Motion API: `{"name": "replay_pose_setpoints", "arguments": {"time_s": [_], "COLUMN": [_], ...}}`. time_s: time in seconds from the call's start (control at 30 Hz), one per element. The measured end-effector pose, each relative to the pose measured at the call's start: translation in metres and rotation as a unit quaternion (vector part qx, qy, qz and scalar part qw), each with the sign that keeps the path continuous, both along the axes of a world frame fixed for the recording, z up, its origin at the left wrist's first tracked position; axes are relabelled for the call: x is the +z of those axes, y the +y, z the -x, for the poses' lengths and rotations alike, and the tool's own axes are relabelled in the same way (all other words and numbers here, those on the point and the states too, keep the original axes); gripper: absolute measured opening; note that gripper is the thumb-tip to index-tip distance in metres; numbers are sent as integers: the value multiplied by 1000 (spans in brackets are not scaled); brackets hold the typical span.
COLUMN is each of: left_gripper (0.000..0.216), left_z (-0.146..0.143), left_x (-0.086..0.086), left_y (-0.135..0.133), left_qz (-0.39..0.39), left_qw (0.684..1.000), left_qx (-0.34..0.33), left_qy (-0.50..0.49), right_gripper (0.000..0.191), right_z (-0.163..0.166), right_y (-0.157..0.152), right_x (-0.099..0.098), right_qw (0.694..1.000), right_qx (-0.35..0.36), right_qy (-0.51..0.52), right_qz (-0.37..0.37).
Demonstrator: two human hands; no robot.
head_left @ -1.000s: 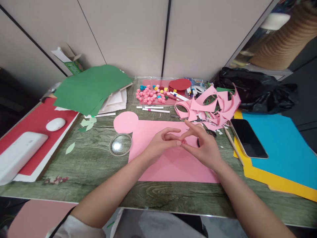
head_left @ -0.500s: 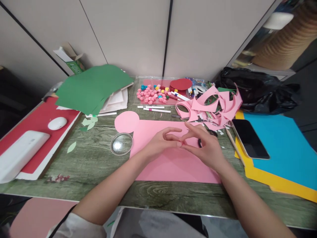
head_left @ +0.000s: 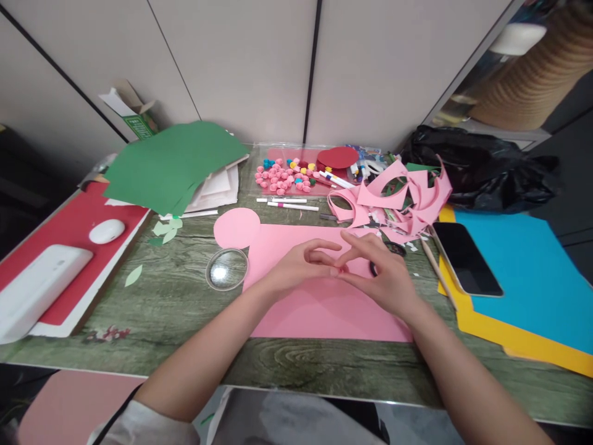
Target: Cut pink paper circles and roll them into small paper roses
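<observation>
My left hand (head_left: 312,266) and my right hand (head_left: 380,269) meet fingertip to fingertip above a pink paper sheet (head_left: 319,315). Between the pinched fingertips shows a small pink piece (head_left: 343,268), mostly hidden by the fingers, so its kind does not show clearly. Both hands are closed on it, thumbs and fingers curved around. Dark scissors handles (head_left: 373,268) peek out from behind my right hand. Left of the sheet lie a pink paper circle (head_left: 237,228) and a clear round lid (head_left: 227,269).
Behind stands a clear tray (head_left: 256,167) holding several small pink rolled pieces. Pink paper offcuts (head_left: 382,188) lie back right, near a phone (head_left: 467,258) and blue paper (head_left: 532,266). Green paper (head_left: 176,164) is back left; a white case (head_left: 46,290) rests on red card (head_left: 88,272).
My fingers shift very slightly around the small pink piece, the right index finger moving a little left. Everything on the table stays in place.
</observation>
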State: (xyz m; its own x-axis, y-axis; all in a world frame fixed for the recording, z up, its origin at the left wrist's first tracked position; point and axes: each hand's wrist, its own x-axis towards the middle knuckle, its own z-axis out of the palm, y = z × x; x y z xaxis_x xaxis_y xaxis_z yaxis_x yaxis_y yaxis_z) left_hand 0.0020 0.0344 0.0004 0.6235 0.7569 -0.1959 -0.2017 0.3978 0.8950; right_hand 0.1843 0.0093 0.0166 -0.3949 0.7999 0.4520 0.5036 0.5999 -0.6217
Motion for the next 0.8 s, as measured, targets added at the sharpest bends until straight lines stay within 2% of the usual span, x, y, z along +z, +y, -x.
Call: {"name": "replay_pose_setpoints", "arguments": {"time_s": [0.17,0.3,0.4,0.57,0.8], "left_gripper": [40,41,43,40,38], "left_z": [-10,-12,-9,-2,1], "left_x": [-3,-3,-5,-7,0], "left_y": [-8,-10,-6,0,0], "left_qz": [46,46,36,-16,-76], "left_qw": [995,993,996,998,996], "left_qx": [47,58,44,-17,-36], "left_qy": [-80,-88,-75,-57,-2], "right_gripper": [69,68,67,64,61], "right_z": [0,0,-1,-3,-3], "right_y": [-1,-1,-1,1,1], "right_x": [-2,-3,-1,5,4], "right_qw": [999,999,1000,995,993], "right_qx": [-32,-35,-9,36,42], "right_qy": [5,14,18,16,-17], "right_qz": [-36,-40,4,91,113]}}
